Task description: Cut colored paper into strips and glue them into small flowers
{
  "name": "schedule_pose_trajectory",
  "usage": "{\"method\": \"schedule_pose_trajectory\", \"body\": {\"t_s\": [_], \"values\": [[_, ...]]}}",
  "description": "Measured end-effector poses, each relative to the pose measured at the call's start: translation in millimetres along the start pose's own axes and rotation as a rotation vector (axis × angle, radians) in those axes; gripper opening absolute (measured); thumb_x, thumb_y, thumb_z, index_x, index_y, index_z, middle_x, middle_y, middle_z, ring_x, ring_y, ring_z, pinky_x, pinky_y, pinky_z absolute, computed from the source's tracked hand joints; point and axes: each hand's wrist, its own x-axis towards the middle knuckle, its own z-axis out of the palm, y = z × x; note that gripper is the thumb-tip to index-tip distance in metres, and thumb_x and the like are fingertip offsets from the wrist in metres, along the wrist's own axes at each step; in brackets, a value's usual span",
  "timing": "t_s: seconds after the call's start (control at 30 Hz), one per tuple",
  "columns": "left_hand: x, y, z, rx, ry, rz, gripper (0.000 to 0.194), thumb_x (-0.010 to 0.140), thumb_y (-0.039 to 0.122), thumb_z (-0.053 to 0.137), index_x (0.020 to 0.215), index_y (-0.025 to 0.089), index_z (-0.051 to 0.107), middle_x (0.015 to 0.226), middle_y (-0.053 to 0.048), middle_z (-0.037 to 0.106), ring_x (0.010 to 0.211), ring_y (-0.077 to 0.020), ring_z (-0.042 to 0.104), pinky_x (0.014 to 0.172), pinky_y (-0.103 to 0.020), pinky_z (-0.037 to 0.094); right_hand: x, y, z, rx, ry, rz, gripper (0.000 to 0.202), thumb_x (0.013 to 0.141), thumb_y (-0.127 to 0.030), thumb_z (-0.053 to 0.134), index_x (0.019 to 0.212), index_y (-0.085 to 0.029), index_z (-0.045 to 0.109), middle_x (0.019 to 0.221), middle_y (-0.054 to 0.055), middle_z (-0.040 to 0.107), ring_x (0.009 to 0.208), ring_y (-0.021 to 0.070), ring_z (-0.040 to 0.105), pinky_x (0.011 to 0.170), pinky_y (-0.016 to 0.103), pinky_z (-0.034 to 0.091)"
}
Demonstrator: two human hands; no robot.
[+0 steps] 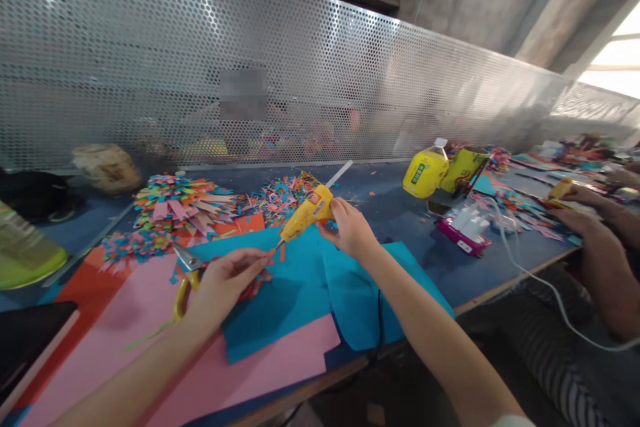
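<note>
My right hand [353, 230] is closed around a yellow hot glue gun [306, 215], whose nozzle points down and left. A white glue stick [340, 174] juts from its back end. Close to the nozzle tip, my left hand [233, 280] pinches a small orange paper strip [271, 253] between thumb and fingers. Scissors [188, 259] lie partly hidden behind my left hand, with a yellow handle loop showing. Beneath both hands are sheets of blue paper [295, 313] and pink paper [270, 373].
Piles of cut paper strips [185, 203] and colourful scraps [285, 197] lie behind my hands. To the right are a yellow bottle [426, 170] and a purple box of glue sticks [463, 233]. A perforated metal screen [300, 80] borders the table. A co-worker's hands [583, 213] are at far right.
</note>
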Motion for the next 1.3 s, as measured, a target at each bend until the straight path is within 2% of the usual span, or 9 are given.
{"method": "schedule_pose_trajectory", "body": {"t_s": [0.17, 0.33, 0.63, 0.83, 1.13, 1.3], "values": [[-2.8, 0.5, -2.4, 0.008, 0.043, -0.082, 0.033, 0.067, 0.044, 0.062, 0.084, 0.016, 0.059, 0.054, 0.003, 0.055, 0.034, -0.0042, 0.040, 0.032, -0.015, 0.025, -0.1, 0.2, 0.2, -0.033, -0.011, -0.066, 0.026, 0.077, -0.030, 0.050, 0.097, -0.012, 0.048, 0.093, 0.014, 0.060, 0.091, 0.0238, 0.056, 0.074, 0.035, 0.047], [-3.6, -1.8, -4.2, 0.012, 0.038, -0.110, 0.034, 0.067, 0.045, 0.062, 0.084, 0.016, 0.059, 0.050, 0.006, 0.045, 0.032, -0.0020, 0.031, 0.030, -0.014, 0.020, -0.1, -0.3, 1.0, -0.020, -0.020, -0.051, 0.026, 0.077, -0.030, 0.050, 0.097, -0.014, 0.047, 0.093, 0.013, 0.059, 0.091, 0.0233, 0.056, 0.073, 0.035, 0.047], [-4.1, -0.8, -3.0, 0.054, 0.038, -0.131, 0.035, 0.066, 0.047, 0.062, 0.081, 0.015, 0.060, 0.051, 0.005, 0.047, 0.032, -0.0020, 0.029, 0.030, -0.014, 0.018, -1.1, 2.0, 2.0, -0.033, -0.025, -0.076, 0.027, 0.080, -0.031, 0.047, 0.101, -0.013, 0.047, 0.096, 0.014, 0.058, 0.094, 0.0233, 0.055, 0.075, 0.035, 0.046], [-4.1, -1.9, -3.3, 0.037, 0.057, -0.134, 0.035, 0.065, 0.046, 0.062, 0.084, 0.016, 0.060, 0.070, 0.000, 0.060, 0.033, -0.0007, 0.032, 0.030, -0.014, 0.020, -1.9, 3.5, 2.2, -0.041, -0.035, -0.081, 0.028, 0.081, -0.032, 0.048, 0.101, -0.013, 0.047, 0.098, 0.015, 0.057, 0.093, 0.0239, 0.055, 0.076, 0.036, 0.046], [-4.9, 0.9, -0.9, 0.014, 0.075, -0.118, 0.034, 0.063, 0.045, 0.064, 0.080, 0.015, 0.062, 0.063, 0.000, 0.059, 0.031, -0.0007, 0.030, 0.029, -0.016, 0.018, -2.0, 4.4, 2.4, 0.008, -0.053, -0.083, 0.030, 0.082, -0.032, 0.046, 0.106, -0.014, 0.046, 0.100, 0.015, 0.057, 0.096, 0.0246, 0.054, 0.078, 0.038, 0.046], [-3.8, -0.2, -2.2, 0.017, 0.090, -0.140, 0.035, 0.062, 0.045, 0.065, 0.082, 0.016, 0.062, 0.068, -0.001, 0.061, 0.032, -0.0010, 0.033, 0.029, -0.015, 0.020, -1.7, 4.1, 1.1, -0.001, -0.049, -0.096, 0.029, 0.083, -0.033, 0.045, 0.105, -0.013, 0.047, 0.100, 0.015, 0.057, 0.094, 0.0244, 0.055, 0.078, 0.038, 0.047]]}}
